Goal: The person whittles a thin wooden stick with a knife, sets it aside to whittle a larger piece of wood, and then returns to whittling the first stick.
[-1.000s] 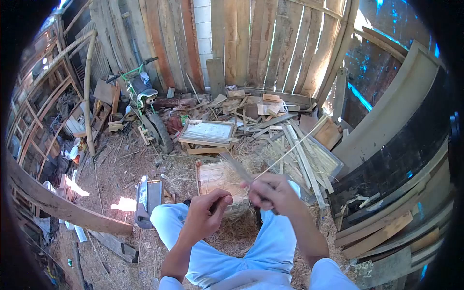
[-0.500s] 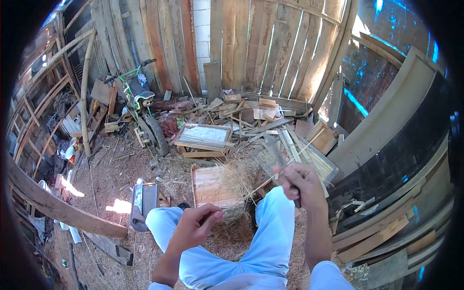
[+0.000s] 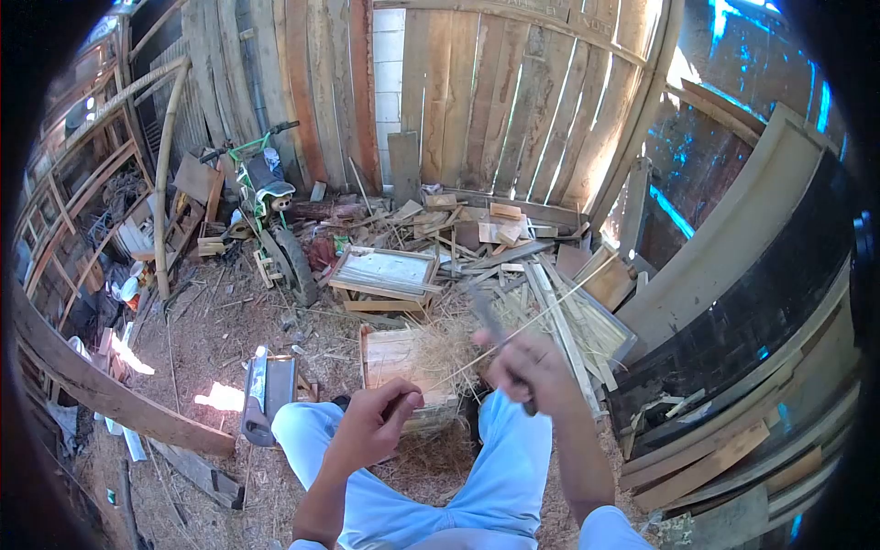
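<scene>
My right hand point(image 3: 536, 371) is closed around the handle of a knife point(image 3: 489, 316), its blade pointing up and away, blurred by motion. A long thin pale strip point(image 3: 568, 295), wood or bamboo, slants from the upper right past the knife toward my left hand point(image 3: 378, 422). The left fingers are curled, thumb against forefinger, at the strip's lower end; the exact grip is partly hidden. Both hands are over my knees. Below them, a wooden box or board point(image 3: 390, 353) lies on the ground with a heap of fine shavings point(image 3: 445, 353) on it.
A handsaw point(image 3: 259, 403) lies by my left knee. Ahead are a framed wooden panel point(image 3: 385, 272), piled wood scraps point(image 3: 458, 220) and a small motorbike point(image 3: 275, 206). A beam point(image 3: 119, 390) crosses the left side; stacked boards point(image 3: 733, 449) stand at right.
My right hand and the knife have moved left and slightly down along the strip, closer to my left hand. The left hand has hardly moved. The view has shifted slightly.
</scene>
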`<action>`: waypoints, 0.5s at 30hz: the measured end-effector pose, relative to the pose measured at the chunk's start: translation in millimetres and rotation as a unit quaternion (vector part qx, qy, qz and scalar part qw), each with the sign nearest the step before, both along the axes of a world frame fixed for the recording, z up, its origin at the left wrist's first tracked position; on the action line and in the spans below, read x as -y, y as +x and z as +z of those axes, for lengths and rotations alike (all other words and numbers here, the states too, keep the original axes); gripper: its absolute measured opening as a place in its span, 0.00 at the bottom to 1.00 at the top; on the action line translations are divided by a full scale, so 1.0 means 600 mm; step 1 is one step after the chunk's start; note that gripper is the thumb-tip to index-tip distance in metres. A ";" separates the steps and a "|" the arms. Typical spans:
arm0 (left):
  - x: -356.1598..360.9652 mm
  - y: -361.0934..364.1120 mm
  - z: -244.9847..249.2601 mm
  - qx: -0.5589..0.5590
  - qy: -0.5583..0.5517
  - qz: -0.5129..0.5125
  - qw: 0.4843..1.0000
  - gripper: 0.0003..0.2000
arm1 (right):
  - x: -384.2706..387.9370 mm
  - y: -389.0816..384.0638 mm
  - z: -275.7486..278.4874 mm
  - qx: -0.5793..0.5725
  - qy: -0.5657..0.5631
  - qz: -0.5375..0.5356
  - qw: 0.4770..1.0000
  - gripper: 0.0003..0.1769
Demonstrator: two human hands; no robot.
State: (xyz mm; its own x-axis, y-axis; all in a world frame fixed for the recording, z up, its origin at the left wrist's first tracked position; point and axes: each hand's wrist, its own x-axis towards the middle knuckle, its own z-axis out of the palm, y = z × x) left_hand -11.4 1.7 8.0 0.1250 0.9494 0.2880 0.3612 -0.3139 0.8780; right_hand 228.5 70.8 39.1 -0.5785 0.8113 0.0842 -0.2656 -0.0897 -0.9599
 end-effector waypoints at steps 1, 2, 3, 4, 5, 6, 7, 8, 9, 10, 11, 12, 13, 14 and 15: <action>-0.003 0.006 0.007 -0.008 0.018 0.002 1.000 0.03 | 0.009 -0.015 -0.004 0.001 0.002 0.000 1.000 0.21; -0.005 0.011 0.014 -0.007 0.019 0.003 1.000 0.03 | 0.019 -0.031 -0.007 0.019 -0.009 0.031 0.999 0.21; -0.004 0.015 0.021 -0.003 -0.002 -0.005 1.000 0.04 | 0.026 -0.041 -0.010 0.036 -0.021 0.063 0.997 0.20; -0.002 0.018 0.026 0.000 -0.024 -0.013 1.000 0.05 | 0.029 -0.047 -0.016 0.037 -0.023 0.064 0.997 0.20; -0.001 0.022 0.030 -0.001 -0.026 -0.012 1.000 0.05 | 0.030 -0.053 -0.023 0.038 -0.027 0.068 0.997 0.19; 0.000 0.025 0.033 0.002 -0.021 -0.005 1.000 0.05 | 0.031 -0.055 -0.028 0.038 -0.030 0.072 0.996 0.17; 0.000 0.027 0.034 0.004 -0.016 0.002 1.000 0.05 | 0.030 -0.054 -0.025 0.038 -0.032 0.072 0.996 0.17; 0.001 0.026 0.030 0.004 -0.018 0.001 1.000 0.05 | 0.027 -0.050 -0.017 0.045 -0.021 0.067 0.996 0.18; 0.001 0.023 0.025 0.003 -0.020 -0.005 1.000 0.05 | 0.025 -0.046 -0.012 0.052 -0.009 0.062 0.997 0.20; 0.001 0.021 0.021 0.002 -0.022 -0.010 1.000 0.05 | 0.024 -0.041 -0.010 0.052 -0.009 0.061 0.997 0.20; 0.000 0.020 0.018 0.001 -0.020 -0.011 1.000 0.05 | 0.023 -0.035 -0.008 0.032 -0.028 0.036 0.998 0.18; -0.001 0.018 0.015 -0.002 0.006 -0.007 1.000 0.04 | 0.020 -0.028 -0.006 0.013 -0.046 0.013 0.999 0.17; 0.001 0.018 0.012 -0.003 0.030 -0.003 1.000 0.03 | 0.017 -0.020 -0.004 0.013 -0.047 0.012 0.999 0.17; 0.003 0.015 0.012 -0.003 0.030 -0.005 1.000 0.03 | 0.012 -0.010 -0.001 0.000 -0.053 -0.017 0.998 0.17; 0.005 0.011 0.013 -0.016 0.013 -0.002 1.000 0.03 | 0.005 0.001 0.003 -0.014 -0.058 -0.046 0.997 0.17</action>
